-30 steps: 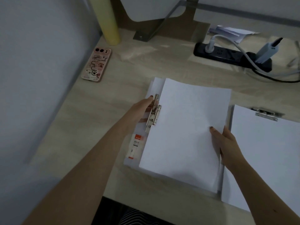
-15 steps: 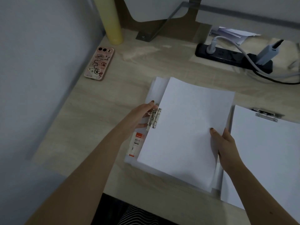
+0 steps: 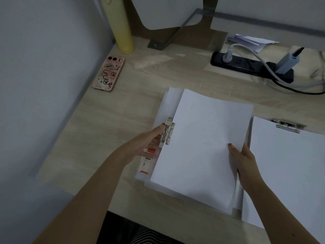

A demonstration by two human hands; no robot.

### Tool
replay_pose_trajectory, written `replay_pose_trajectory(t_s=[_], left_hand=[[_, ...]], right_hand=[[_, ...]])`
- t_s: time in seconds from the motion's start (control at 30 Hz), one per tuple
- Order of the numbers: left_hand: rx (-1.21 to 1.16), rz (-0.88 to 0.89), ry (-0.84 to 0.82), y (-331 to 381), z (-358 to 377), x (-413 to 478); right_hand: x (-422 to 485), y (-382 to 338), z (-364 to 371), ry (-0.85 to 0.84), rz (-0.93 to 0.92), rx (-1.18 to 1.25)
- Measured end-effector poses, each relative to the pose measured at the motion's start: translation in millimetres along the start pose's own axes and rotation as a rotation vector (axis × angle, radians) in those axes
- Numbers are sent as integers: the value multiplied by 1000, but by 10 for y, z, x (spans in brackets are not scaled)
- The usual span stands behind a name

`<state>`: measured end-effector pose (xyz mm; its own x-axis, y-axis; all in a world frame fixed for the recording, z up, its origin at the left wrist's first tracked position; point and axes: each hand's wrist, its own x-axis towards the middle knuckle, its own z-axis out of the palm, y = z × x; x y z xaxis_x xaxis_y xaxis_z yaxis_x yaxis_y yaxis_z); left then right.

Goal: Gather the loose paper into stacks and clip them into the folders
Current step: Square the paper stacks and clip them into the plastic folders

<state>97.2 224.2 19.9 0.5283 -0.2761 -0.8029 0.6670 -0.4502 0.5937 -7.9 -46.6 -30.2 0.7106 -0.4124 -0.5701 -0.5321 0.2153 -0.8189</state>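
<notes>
Wood-grain tabletop (image 3: 114,124), dim light.

Right edge: second folder (image 3: 290,173) lying flat, white sheets on it, its metal clamp (image 3: 287,126) at the far end.

Centre, towards the near edge: paper stack (image 3: 202,147), white, skewed a little, lying over an open white folder (image 3: 169,101) whose rim shows at the far-left corner and along the left side. The stack's left edge meets the folder's lever clip (image 3: 168,131).

Right hand (image 3: 246,166): thumb on top of the stack near its right edge, fingers tucked underneath, pinching the sheets.

Left hand (image 3: 146,145): thumb tip on the lever clip, fingers curled in behind it, gripping it; blurred.

Far edge, right: black power strip (image 3: 246,66) with plugs and grey cables.

Far-left corner: yellow cylinder (image 3: 121,27), upright.

Left edge: phone (image 3: 109,73) in a pink cartoon case, face down.

Orange-and-white label (image 3: 146,164) on the folder just below the left hand.
</notes>
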Motion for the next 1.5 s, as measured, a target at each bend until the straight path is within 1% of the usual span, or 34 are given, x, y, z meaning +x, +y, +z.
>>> replay_pose_trajectory(t_s=[0.2,0.37,0.53,0.63,0.73,0.8,0.9,1.03,1.13,1.27,1.37,1.5], left_hand=[[34,-43,-15,2,27,-38],[71,-54,10,-35,50,-30],[110,-1,13,-131,110,-9],[71,72,71,-209,190,10],[104,137,180,-273,258,51],[118,160,217,-292,277,60],[120,154,185,-269,256,45],[65,45,138,-214,239,66],[73,19,131,-222,243,92],[49,25,128,-225,240,89],[96,57,124,-222,245,72],[151,75,167,-203,258,39]], right_hand=[[4,0,-29,0,3,-4],[33,3,-49,-8,-2,-15],[57,18,-54,-1,-3,-33],[61,26,-54,5,1,-35],[59,18,-52,0,1,-39],[58,14,-53,-3,3,-35],[65,-11,-67,-19,13,-36],[80,-51,-100,-48,15,-43],[71,-65,-106,-53,20,-37],[52,-77,-98,-67,20,-24],[30,-91,-101,-74,18,-10],[1,-122,-88,-77,15,-12]])
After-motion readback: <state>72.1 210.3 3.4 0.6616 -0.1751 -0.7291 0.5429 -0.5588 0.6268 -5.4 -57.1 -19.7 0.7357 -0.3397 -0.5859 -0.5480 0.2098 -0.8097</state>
